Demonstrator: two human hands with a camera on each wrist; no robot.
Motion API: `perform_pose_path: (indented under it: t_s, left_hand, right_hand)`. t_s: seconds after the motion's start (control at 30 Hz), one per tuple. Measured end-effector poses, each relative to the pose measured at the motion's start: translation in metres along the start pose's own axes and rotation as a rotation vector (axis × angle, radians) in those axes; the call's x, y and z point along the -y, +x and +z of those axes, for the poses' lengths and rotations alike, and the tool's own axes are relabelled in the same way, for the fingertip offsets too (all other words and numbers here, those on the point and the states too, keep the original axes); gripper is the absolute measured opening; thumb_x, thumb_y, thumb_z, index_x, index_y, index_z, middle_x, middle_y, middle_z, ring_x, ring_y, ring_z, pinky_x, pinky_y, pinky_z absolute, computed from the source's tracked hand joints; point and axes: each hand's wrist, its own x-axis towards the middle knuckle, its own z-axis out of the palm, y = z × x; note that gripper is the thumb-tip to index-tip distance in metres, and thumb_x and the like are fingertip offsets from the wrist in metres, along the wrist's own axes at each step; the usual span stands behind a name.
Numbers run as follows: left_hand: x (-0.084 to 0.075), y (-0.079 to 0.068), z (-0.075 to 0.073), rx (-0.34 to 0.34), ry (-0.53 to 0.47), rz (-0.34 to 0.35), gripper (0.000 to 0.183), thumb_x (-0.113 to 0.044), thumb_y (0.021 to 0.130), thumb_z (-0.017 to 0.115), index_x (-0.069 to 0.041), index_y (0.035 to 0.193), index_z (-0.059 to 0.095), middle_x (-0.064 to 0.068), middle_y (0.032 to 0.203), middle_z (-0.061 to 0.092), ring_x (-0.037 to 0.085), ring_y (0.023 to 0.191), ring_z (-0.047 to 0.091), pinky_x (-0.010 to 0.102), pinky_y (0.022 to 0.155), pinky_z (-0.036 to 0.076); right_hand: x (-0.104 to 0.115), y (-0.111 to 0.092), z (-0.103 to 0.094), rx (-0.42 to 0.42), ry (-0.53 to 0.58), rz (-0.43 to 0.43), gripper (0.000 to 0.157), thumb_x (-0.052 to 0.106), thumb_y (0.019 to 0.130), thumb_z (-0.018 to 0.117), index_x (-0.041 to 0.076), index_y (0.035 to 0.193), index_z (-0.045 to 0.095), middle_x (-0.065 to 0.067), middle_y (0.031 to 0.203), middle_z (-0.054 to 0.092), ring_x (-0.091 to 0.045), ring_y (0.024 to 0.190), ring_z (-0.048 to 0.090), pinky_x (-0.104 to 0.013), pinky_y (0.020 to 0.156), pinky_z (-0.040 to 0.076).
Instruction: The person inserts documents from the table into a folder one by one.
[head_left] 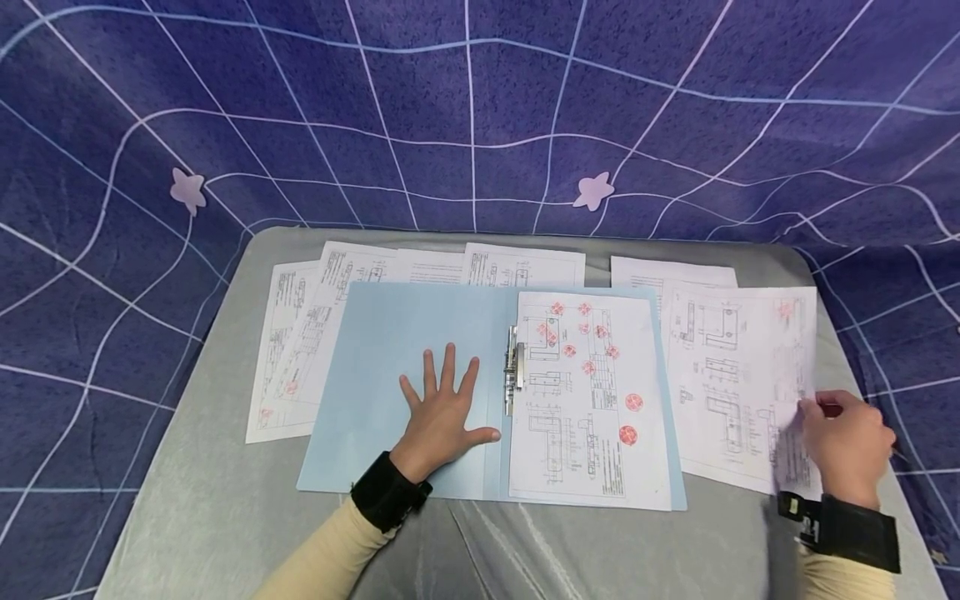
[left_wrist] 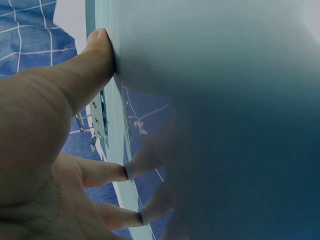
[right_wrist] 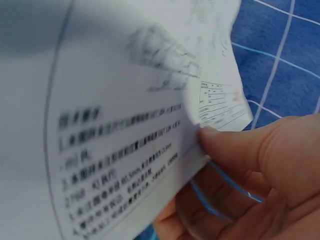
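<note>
A light blue folder (head_left: pixel 375 333) lies open on the table, with a metal lever clip (head_left: pixel 513 371) along its spine. On its right side rests a drawing sheet (head_left: pixel 570 467) with several red stamps. My left hand (head_left: pixel 438 417) is spread on the bare inner left cover, fingers straight, thumb toward the spine; the left wrist view shows the fingertips touching the glossy cover (left_wrist: pixel 240 65). To the folder's right, my right hand (head_left: pixel 851 442) pinches the right edge of another drawing sheet (head_left: pixel 693 400) between thumb and fingers. In the right wrist view that paper (right_wrist: pixel 115 90) bends, its printed lines partly blurred.
Several printed sheets (head_left: pixel 281 333) lie partly under the folder's left and upper edges. Another sheet (head_left: pixel 675 272) lies behind the pinched one at the back right. The grey cloth-covered table (head_left: pixel 202 467) borders a blue gridded curtain (head_left: pixel 420 100) at the back.
</note>
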Motion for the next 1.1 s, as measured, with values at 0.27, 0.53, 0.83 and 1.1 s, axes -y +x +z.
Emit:
perform_pose_path:
  t_s: [0.27, 0.53, 0.83, 1.1]
  left_hand:
    - [0.0, 0.0, 0.001, 0.007, 0.007, -0.005, 0.112, -0.055, 0.074, 0.088, -0.003, 0.159, 0.037, 0.03, 0.167, 0.009, 0.059, 0.15, -0.003, 0.089, 0.1, 0.002]
    - [0.0, -0.002, -0.001, 0.011, -0.007, 0.006, 0.111, -0.054, 0.074, 0.088, -0.002, 0.158, 0.037, 0.031, 0.167, 0.009, 0.06, 0.149, -0.003, 0.089, 0.1, 0.001]
    - [0.001, -0.001, 0.0, -0.002, 0.005, 0.008, 0.111, -0.054, 0.074, 0.089, -0.002, 0.158, 0.038, 0.032, 0.166, 0.011, 0.061, 0.149, 0.0, 0.09, 0.099, 0.003]
    - [0.0, -0.001, 0.0, 0.009, 0.001, -0.002, 0.111, -0.054, 0.075, 0.088, -0.003, 0.159, 0.037, 0.03, 0.167, 0.008, 0.059, 0.15, -0.003, 0.089, 0.101, 0.002]
  right_hand:
    - [0.008, -0.009, -0.023, -0.293, 0.122, -0.126, 0.03, 0.013, 0.1, 0.06, -0.01, 0.118, 0.069, -0.027, 0.104, 0.073, -0.032, 0.093, 0.063, -0.051, 0.101, 0.033]
    - [0.012, -0.015, -0.052, -0.398, 0.353, -0.14, 0.017, 0.016, 0.103, 0.058, 0.029, 0.103, 0.069, 0.043, 0.081, 0.042, 0.019, 0.07, 0.038, -0.004, 0.065, 0.029]
    - [0.001, -0.006, -0.074, -0.199, 0.337, -0.046, 0.027, 0.022, 0.111, 0.037, 0.033, 0.13, 0.052, 0.035, 0.084, 0.035, 0.025, 0.061, 0.035, -0.002, 0.052, 0.029]
    - [0.02, -0.024, -0.072, -0.218, 0.443, 0.012, 0.028, 0.022, 0.108, 0.047, 0.049, 0.104, 0.049, 0.031, 0.088, 0.043, 0.014, 0.072, 0.042, -0.001, 0.061, 0.032]
